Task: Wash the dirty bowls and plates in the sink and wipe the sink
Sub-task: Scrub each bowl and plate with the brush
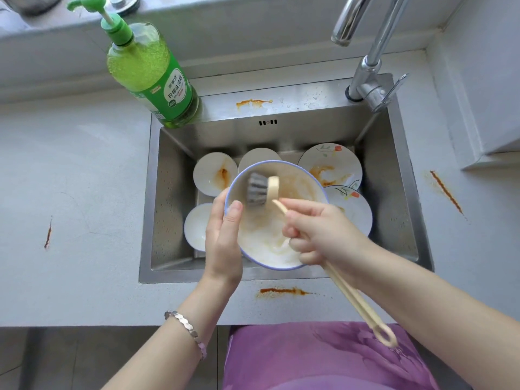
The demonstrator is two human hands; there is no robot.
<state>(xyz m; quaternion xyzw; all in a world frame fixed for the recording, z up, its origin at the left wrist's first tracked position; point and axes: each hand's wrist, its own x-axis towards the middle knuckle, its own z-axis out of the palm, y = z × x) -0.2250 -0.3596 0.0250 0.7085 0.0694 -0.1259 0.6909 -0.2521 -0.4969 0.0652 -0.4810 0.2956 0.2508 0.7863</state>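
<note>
Grey counter (84,178) with orange sauce streaks surrounds a steel sink (174,206). Bowl (270,235) position: held above the sink, over the dirty plates (334,164) lying in it, mouth tilted toward me.

My left hand (223,235) grips the bowl's left rim with the thumb laid over the edge. The fingers beneath are hidden, probably cupped under the wall. My right hand (320,232) is curled round the brush (257,190) handle, with the bristle head against the far inner wall, where brown residue shows; the near side carries white suds.

Handling: the bowl looks ceramic — stiff, fragile, and slick with soap. Hold it at the rim, thumb opposing fingers, and keep it low over the sink. A wet rim may slip, so support from below is advisable. The brush is light — grip it mid-handle for pressure.
</note>
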